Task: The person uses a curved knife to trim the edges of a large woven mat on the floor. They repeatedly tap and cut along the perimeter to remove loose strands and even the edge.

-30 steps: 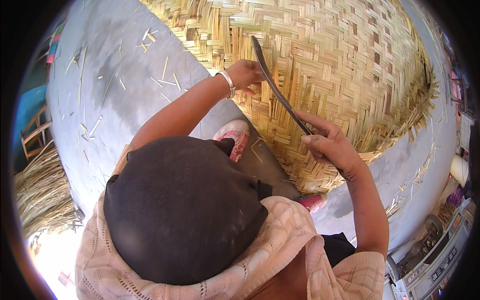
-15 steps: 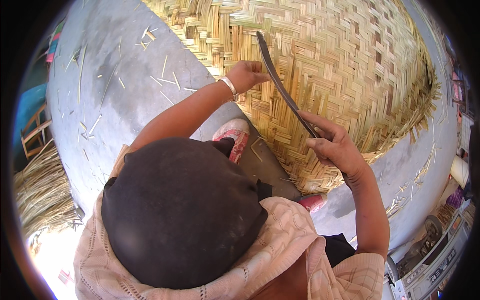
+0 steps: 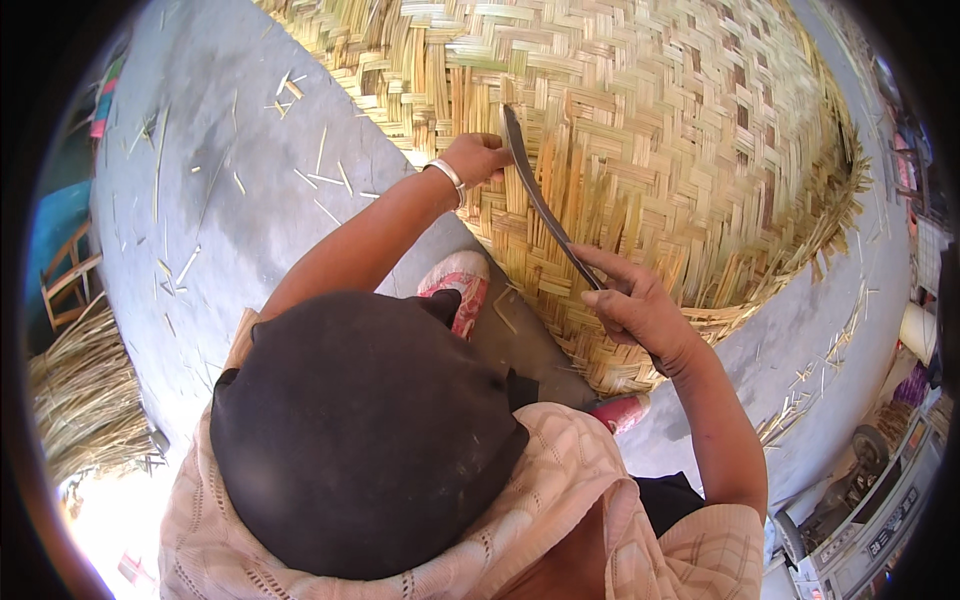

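Note:
A large woven bamboo basket (image 3: 680, 130) lies on the ground in front of me, with loose strip ends sticking out along its rim. My left hand (image 3: 476, 160), a pale bangle on its wrist, grips upright strips at the basket's near edge. My right hand (image 3: 632, 305) is closed on the handle of a long, dark, curved knife (image 3: 535, 195). The blade runs up and left across the weave, and its tip lies beside my left hand. My dark cap fills the lower middle of the view.
Grey concrete ground (image 3: 230, 220) is littered with bamboo slivers. My feet in pink-red sandals (image 3: 460, 290) rest by the basket's edge. A pile of dry straw (image 3: 85, 400) lies at the left, and a wooden chair (image 3: 65, 285) stands above it. A vehicle's front (image 3: 880, 510) shows at the lower right.
The knife has slid down and back toward me, its tip now lower beside my left hand. My right hand has shifted slightly left. My left hand keeps its grip on the strips.

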Tool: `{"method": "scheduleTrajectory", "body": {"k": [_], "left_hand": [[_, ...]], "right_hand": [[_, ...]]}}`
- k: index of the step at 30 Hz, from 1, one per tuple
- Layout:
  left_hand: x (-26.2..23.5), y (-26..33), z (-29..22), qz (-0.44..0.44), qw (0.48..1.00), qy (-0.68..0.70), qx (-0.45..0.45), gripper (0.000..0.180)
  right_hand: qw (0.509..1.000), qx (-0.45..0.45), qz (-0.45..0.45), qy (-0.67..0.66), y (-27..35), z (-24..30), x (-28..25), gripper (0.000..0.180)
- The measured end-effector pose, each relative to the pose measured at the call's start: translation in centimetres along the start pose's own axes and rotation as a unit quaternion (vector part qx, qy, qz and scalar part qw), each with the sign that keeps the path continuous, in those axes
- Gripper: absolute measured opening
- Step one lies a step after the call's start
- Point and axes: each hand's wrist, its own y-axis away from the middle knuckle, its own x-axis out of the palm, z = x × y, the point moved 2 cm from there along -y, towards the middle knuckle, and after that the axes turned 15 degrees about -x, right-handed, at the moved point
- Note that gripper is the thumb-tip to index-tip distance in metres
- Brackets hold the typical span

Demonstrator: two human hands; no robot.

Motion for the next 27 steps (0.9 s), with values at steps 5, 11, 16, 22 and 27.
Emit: {"method": "scheduleTrajectory", "body": {"k": [5,11,16,22,27], "left_hand": [[0.0,-0.8,-1.4,-0.072,0.989,-0.12,0.041,0.03],[0.6,-0.3,-0.6,-0.16,0.976,-0.122,0.088,0.034],[0.6,0.8,0.4,0.052,0.983,0.173,0.027,0.022],[0.8,0.7,0.0,0.101,0.964,0.243,-0.029,0.027],[0.9,0.4,-0.3,0.087,0.97,0.224,-0.032,0.034]], "right_hand": [[1.0,0.011,-0.017,-0.008,-0.1,0.1,0.1,0.059],[0.993,0.047,-0.047,0.101,-1.6,0.3,-0.3,0.054],[0.971,0.039,-0.017,0.236,-3.9,0.5,-0.9,0.05],[0.96,0.027,-0.027,0.277,-4.3,0.8,-1.2,0.051],[0.924,-0.035,-0.064,0.376,-5.9,-1.0,0.9,0.054]]}}
